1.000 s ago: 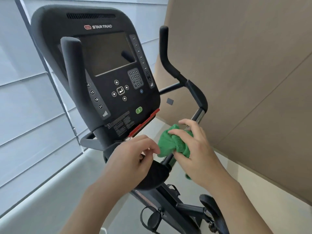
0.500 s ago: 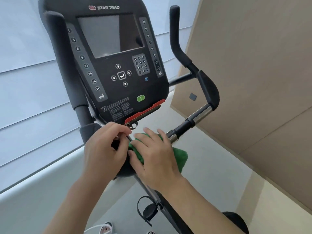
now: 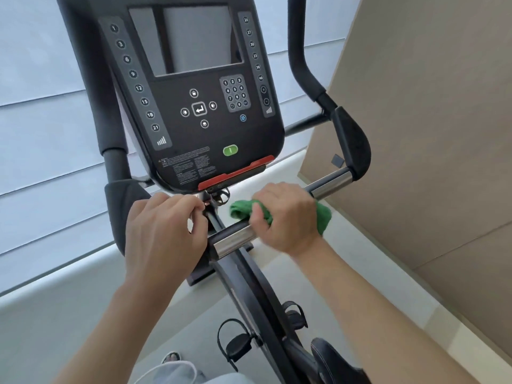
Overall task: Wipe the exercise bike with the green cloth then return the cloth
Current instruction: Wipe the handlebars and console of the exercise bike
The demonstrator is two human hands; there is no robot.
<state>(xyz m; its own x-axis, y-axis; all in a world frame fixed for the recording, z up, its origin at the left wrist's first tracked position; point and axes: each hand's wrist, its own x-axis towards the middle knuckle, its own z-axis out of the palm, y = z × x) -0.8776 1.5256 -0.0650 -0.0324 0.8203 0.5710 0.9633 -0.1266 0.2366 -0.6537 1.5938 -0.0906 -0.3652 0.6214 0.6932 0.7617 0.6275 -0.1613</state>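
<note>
The black exercise bike [image 3: 199, 128] fills the middle of the view, its console facing me. My right hand [image 3: 285, 217] is closed around the green cloth [image 3: 324, 216] and presses it onto the chrome-and-black right handlebar [image 3: 329, 182] just below the console. The cloth sticks out on both sides of the hand. My left hand [image 3: 163, 234] rests with curled fingers on the left side of the handlebar next to the centre post; what lies under its fingers is hidden.
A beige wall panel [image 3: 429, 134] stands close on the right. Pale window blinds [image 3: 41, 134] are on the left. The pedals [image 3: 235, 342] and the saddle [image 3: 332, 358] are below, over a light floor [image 3: 83, 314].
My view has moved closer and lower on the console. The right hand with the cloth has shifted along the right handlebar, and the left hand has stayed near the centre post.
</note>
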